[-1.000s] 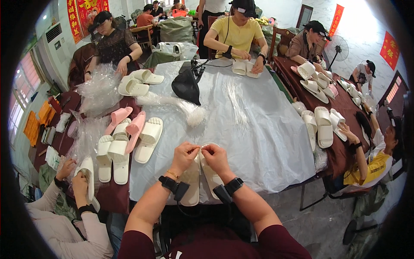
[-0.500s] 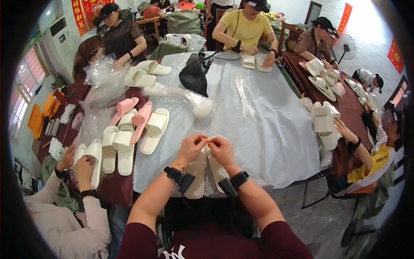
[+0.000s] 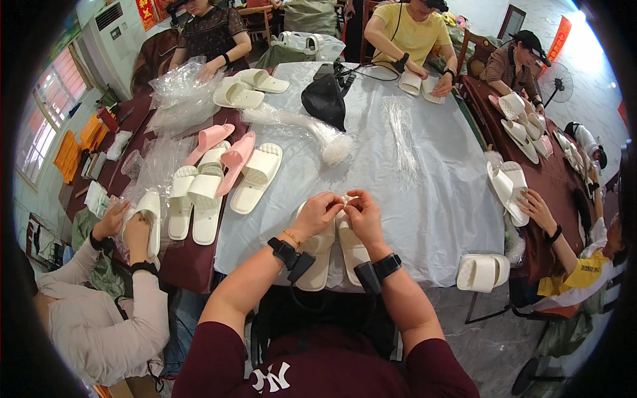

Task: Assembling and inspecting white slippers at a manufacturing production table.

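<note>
On the grey table [image 3: 424,172], both hands' fingers [image 3: 335,204] pinch 2 white slippers [image 3: 332,249].

Both hands [image 3: 342,211] pinch — white slippers [image 3: 333,249]

Small workshop, slipper packing room. My table [image 3: 424,172] under grey plastic sheet, cream and pink slippers [image 3: 225,172] piled left of centre. Heap of clear bags [image 3: 176,93] upper left. Co-workers seated all round (each with own slippers). Window [image 3: 50,106] far left, fan [image 3: 556,83] upper right.
</note>
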The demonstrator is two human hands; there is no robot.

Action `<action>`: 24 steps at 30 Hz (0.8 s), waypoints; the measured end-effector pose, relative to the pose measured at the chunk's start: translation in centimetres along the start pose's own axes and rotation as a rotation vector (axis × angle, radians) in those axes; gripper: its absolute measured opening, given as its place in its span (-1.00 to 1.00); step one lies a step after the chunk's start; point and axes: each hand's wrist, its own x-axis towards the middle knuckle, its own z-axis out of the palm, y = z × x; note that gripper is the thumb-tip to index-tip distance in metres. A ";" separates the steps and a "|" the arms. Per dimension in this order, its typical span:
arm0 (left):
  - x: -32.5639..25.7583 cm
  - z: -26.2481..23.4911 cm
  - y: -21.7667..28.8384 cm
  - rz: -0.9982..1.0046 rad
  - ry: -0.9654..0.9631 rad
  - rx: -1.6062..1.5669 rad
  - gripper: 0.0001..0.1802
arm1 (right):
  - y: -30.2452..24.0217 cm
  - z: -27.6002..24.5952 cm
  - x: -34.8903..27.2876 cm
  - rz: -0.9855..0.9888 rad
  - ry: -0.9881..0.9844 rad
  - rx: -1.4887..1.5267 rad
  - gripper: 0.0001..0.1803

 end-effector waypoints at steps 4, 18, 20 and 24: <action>0.7 0.6 -0.6 0.007 -0.030 -0.006 -0.85 | 0.8 -0.4 0.7 0.002 0.007 -0.017 -0.73; 0.6 -0.8 0.6 0.242 0.169 0.515 -0.91 | 0.5 0.9 0.5 -0.339 0.098 -0.346 -0.87; 0.9 -1.0 0.9 0.294 0.162 0.538 -0.91 | 0.9 0.8 0.9 -0.417 0.123 -0.372 -0.89; 1.4 -1.1 1.7 0.351 0.126 0.539 -0.89 | 1.0 0.7 0.8 -0.385 0.078 -0.296 -0.90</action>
